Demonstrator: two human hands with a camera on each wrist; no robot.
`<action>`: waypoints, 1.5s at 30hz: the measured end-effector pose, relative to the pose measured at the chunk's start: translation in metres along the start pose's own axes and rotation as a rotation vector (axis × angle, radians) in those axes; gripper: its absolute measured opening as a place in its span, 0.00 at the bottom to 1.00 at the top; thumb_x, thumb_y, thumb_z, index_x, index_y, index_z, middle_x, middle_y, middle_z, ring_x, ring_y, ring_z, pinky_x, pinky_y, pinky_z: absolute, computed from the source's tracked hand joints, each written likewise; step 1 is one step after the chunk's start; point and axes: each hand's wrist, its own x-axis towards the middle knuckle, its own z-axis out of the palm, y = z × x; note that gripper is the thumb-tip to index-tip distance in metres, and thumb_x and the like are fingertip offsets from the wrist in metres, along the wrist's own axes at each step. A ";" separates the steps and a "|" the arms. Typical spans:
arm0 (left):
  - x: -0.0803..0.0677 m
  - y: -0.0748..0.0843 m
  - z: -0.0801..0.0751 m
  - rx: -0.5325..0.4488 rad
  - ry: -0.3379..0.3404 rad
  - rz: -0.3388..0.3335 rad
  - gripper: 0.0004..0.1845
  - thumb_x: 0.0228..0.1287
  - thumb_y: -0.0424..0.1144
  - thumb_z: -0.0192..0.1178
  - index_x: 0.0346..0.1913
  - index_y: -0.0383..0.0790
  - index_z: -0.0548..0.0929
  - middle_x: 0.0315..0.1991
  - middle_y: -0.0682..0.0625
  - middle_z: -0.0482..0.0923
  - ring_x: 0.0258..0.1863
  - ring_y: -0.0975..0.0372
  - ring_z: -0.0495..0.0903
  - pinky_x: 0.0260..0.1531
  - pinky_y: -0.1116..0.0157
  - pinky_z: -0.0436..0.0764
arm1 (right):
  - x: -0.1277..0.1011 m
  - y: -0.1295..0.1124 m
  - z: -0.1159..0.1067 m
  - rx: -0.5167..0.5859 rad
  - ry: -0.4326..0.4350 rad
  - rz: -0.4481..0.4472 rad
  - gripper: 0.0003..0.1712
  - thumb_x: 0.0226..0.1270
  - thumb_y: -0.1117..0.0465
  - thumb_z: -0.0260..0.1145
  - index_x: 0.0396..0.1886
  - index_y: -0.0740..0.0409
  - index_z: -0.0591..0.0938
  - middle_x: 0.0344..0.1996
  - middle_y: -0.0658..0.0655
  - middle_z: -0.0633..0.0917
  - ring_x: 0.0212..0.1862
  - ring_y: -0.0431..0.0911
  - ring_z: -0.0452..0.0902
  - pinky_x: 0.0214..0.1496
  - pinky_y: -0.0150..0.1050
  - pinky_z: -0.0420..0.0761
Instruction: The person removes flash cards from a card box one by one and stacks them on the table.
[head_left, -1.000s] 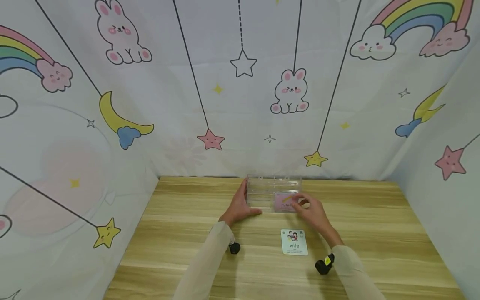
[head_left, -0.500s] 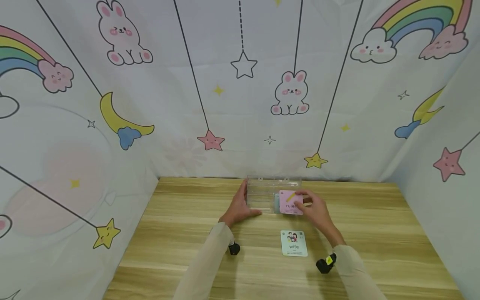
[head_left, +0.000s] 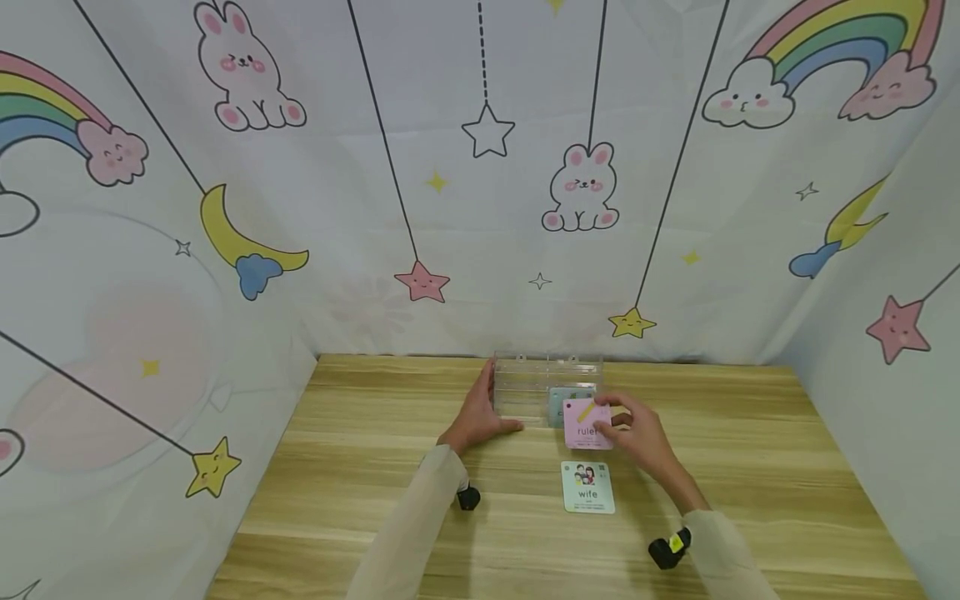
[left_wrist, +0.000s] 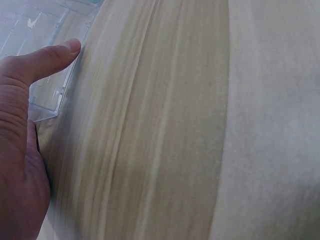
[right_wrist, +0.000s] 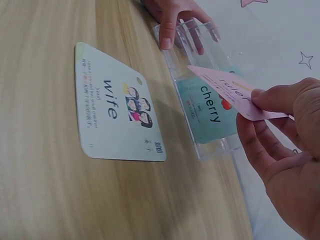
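Observation:
My right hand pinches a pink "ruler" card by its right edge, lifted just in front of a clear plastic box. The right wrist view shows the pink card tilted above a teal "cherry" card that lies inside the clear box. My left hand holds the box's left end, thumb along its front edge. A pale green "wife" card lies flat on the table, nearer me, also seen as the "wife" card beside the box.
The wooden table is walled on three sides by a printed cloth with rabbits, stars and rainbows. Bare wood stretches to the left and right of the box.
My right hand has drawn the pink "ruler" card out of the box and toward me, uncovering the teal card inside. The left hand has stayed on the box.

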 end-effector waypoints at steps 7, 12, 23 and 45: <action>-0.001 0.003 0.001 0.008 0.009 0.002 0.74 0.44 0.40 0.87 0.85 0.43 0.40 0.83 0.42 0.49 0.80 0.53 0.55 0.77 0.59 0.60 | -0.015 -0.001 -0.001 0.049 -0.064 0.037 0.25 0.65 0.73 0.74 0.61 0.63 0.81 0.58 0.67 0.79 0.42 0.52 0.84 0.38 0.33 0.86; -0.002 0.005 0.001 0.006 0.014 -0.004 0.74 0.44 0.40 0.87 0.85 0.46 0.40 0.82 0.43 0.51 0.79 0.54 0.56 0.77 0.60 0.60 | -0.027 0.001 -0.001 0.104 -0.101 0.097 0.25 0.66 0.71 0.74 0.61 0.64 0.80 0.59 0.67 0.78 0.41 0.51 0.83 0.36 0.33 0.85; 0.000 0.004 0.001 0.019 0.007 -0.006 0.74 0.46 0.41 0.86 0.85 0.44 0.38 0.84 0.43 0.46 0.81 0.53 0.53 0.77 0.58 0.60 | -0.048 0.017 0.007 0.148 -0.136 0.146 0.23 0.65 0.71 0.74 0.59 0.65 0.81 0.56 0.66 0.79 0.47 0.53 0.86 0.38 0.35 0.87; 0.000 0.003 0.001 0.028 0.011 -0.022 0.74 0.45 0.42 0.87 0.85 0.46 0.39 0.84 0.44 0.47 0.80 0.55 0.54 0.76 0.61 0.60 | -0.059 0.034 0.023 -0.216 -0.094 -0.117 0.28 0.55 0.60 0.84 0.54 0.64 0.84 0.43 0.55 0.80 0.30 0.40 0.69 0.28 0.30 0.72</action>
